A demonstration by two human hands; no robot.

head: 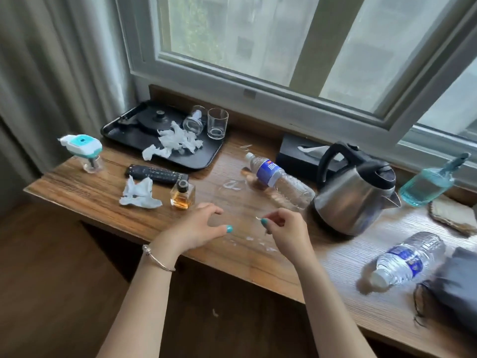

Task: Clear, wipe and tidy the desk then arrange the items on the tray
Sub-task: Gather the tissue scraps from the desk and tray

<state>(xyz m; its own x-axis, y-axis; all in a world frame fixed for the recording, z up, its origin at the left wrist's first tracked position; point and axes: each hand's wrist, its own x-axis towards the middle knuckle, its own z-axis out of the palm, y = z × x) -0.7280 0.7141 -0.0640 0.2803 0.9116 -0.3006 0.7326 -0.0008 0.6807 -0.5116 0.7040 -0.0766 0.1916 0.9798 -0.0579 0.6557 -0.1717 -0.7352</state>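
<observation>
One tiny white scrap (257, 217), pinched by right fingers (268, 221)

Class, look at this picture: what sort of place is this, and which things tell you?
Probably a hotel room: a black tray with glasses, an electric kettle and a tissue box sit on a desk by the window.

Black tray (206, 161), brown wood-grain desk (108, 192), blue-labelled clear bottle (280, 180).
</observation>
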